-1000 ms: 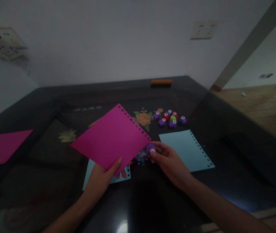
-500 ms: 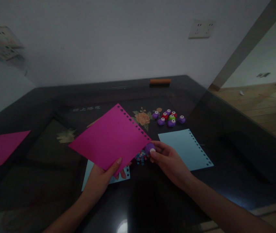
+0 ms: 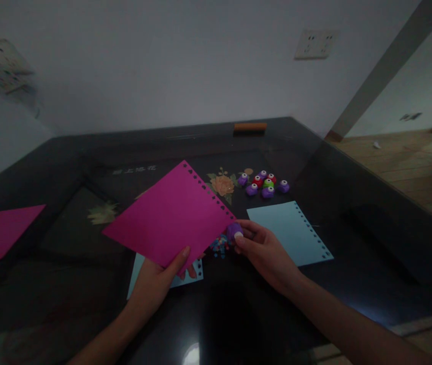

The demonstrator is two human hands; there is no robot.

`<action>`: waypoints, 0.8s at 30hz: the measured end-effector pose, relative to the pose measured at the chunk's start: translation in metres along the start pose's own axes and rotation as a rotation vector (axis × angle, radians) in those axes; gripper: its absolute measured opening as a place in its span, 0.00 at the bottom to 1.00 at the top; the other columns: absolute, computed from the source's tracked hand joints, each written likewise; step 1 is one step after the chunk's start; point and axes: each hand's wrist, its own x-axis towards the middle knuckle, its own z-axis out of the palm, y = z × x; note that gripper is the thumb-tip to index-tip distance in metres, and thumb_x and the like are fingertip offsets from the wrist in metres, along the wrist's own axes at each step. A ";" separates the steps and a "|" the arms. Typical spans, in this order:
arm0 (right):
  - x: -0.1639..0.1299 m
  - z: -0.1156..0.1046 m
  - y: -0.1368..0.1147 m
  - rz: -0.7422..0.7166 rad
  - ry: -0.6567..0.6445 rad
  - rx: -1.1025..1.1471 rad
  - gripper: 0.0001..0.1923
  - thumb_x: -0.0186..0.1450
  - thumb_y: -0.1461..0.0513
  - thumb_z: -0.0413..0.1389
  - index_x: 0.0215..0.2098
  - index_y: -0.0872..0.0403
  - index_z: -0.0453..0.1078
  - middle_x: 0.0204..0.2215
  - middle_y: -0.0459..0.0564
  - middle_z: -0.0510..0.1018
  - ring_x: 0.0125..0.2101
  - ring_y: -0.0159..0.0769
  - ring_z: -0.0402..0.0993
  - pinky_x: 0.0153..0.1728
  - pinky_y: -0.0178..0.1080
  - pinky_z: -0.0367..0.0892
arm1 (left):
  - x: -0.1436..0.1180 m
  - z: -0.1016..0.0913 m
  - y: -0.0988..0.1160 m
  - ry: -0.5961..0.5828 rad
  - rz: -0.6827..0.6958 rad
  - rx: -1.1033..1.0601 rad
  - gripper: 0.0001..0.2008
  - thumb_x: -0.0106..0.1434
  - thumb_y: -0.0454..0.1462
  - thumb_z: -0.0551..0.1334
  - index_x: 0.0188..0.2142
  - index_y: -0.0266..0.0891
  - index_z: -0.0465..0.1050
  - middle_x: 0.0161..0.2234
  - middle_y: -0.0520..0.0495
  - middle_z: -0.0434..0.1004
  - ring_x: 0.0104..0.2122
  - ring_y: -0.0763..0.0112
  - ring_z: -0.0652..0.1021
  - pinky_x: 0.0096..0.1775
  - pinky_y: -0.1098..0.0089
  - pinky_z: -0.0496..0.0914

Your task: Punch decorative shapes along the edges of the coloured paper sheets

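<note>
Pink sheet (image 3: pixel 170 220): pinched at its near corner in your left hand (image 3: pixel 155 284), raised over the tabletop (image 3: pixel 353 213). Purple punch (image 3: pixel 234 231): clamped in your right hand (image 3: pixel 265 251) at the sheet's perforated edge. Hold the paper level; press squarely.

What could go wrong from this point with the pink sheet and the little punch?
The left hand holds the pink sheet by one corner only, so it could sag or twist in the purple punch pinched by the right hand, leaving a hole out of line. The punch sits at the sheet's corner, which might tear. The confetti pile beneath could get scattered over the table.
</note>
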 end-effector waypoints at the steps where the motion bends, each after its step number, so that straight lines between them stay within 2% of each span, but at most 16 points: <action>1: 0.000 0.000 0.000 -0.002 0.000 -0.002 0.17 0.52 0.63 0.65 0.40 0.54 0.72 0.34 0.47 0.77 0.29 0.28 0.69 0.31 0.32 0.62 | 0.000 0.000 0.000 0.000 0.009 0.013 0.20 0.60 0.47 0.56 0.20 0.38 0.75 0.22 0.48 0.78 0.22 0.68 0.73 0.30 0.71 0.67; 9: -0.001 0.003 -0.001 -0.014 0.012 0.004 0.17 0.50 0.64 0.65 0.39 0.53 0.72 0.36 0.47 0.76 0.34 0.31 0.69 0.34 0.34 0.62 | -0.001 0.001 -0.006 0.018 0.056 0.105 0.19 0.60 0.46 0.56 0.21 0.40 0.77 0.22 0.50 0.79 0.24 0.67 0.76 0.32 0.70 0.70; 17: -0.002 0.002 0.001 -0.034 0.008 0.027 0.18 0.50 0.65 0.65 0.40 0.52 0.72 0.37 0.47 0.76 0.34 0.30 0.69 0.37 0.35 0.63 | -0.002 0.002 -0.010 0.039 0.095 0.151 0.16 0.60 0.45 0.56 0.23 0.44 0.78 0.24 0.53 0.80 0.27 0.68 0.78 0.37 0.69 0.70; 24: -0.002 0.003 -0.001 -0.023 0.015 -0.018 0.17 0.50 0.64 0.65 0.39 0.52 0.73 0.36 0.46 0.76 0.33 0.30 0.69 0.36 0.35 0.63 | -0.001 0.003 -0.011 0.046 0.107 0.181 0.16 0.60 0.46 0.56 0.23 0.45 0.78 0.23 0.54 0.80 0.26 0.68 0.78 0.36 0.69 0.71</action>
